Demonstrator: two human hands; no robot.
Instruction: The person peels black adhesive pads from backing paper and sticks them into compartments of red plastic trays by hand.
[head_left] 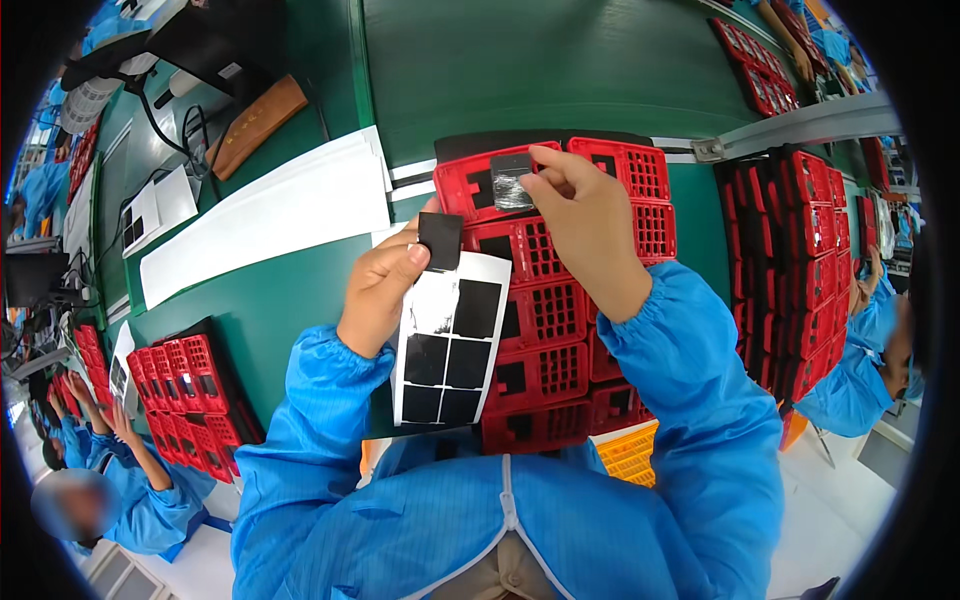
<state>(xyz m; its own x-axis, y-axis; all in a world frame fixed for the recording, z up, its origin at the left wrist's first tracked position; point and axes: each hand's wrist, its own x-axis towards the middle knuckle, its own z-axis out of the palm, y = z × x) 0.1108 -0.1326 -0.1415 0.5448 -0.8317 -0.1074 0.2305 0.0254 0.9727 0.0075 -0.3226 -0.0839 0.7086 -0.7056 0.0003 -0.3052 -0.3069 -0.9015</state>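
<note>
My left hand (385, 285) is closed, its thumb pressing a black square piece (440, 238) against the fingers. Just below lies a white backing sheet (410, 385) bearing rows of black square stickers (474, 308); whether the left fingers also grip this sheet I cannot tell. Thumb and forefinger of my right hand (590, 215) pinch the right edge of a dark square piece with a shiny, crinkled surface (513, 183). That piece is over the upper-left red plastic frame (455, 188), one of several slotted red frames (545, 312) laid in two columns before me.
Long white paper sheets (270, 220) and a brown case (258, 125) lie left on the green table (470, 65). Stacks of red frames (815, 270) stand right, more red frames (185, 375) at left. A metal rail (800, 125) crosses behind. Co-workers in blue sit both sides.
</note>
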